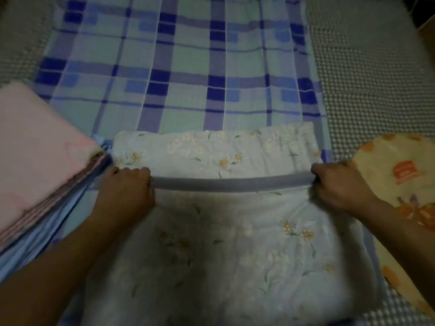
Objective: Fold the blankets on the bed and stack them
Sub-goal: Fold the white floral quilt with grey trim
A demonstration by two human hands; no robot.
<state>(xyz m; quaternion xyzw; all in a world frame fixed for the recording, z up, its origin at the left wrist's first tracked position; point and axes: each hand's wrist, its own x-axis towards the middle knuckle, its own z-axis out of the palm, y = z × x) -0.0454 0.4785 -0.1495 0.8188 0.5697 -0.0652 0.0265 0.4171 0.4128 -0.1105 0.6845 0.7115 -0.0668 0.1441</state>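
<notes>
Head view: both hands [231, 184] grip floral blanket's [211, 243] grey edge [230, 183].

Two hands, left [126, 188] and right [341, 184]; one floral blanket [223, 243], one plaid blanket [179, 67], one folded pink stack [35, 156], one orange-printed cloth [400, 180].

We saw a pale floral blanket [235, 231] lying flat on the bed, its grey-blue bound edge [230, 182] pulled taut across its middle. Beyond it a blue and green plaid blanket [179, 67] lay spread out flat. At the left sat a stack of folded blankets [40, 165], a pink one on top and light blue layers beneath.
</notes>
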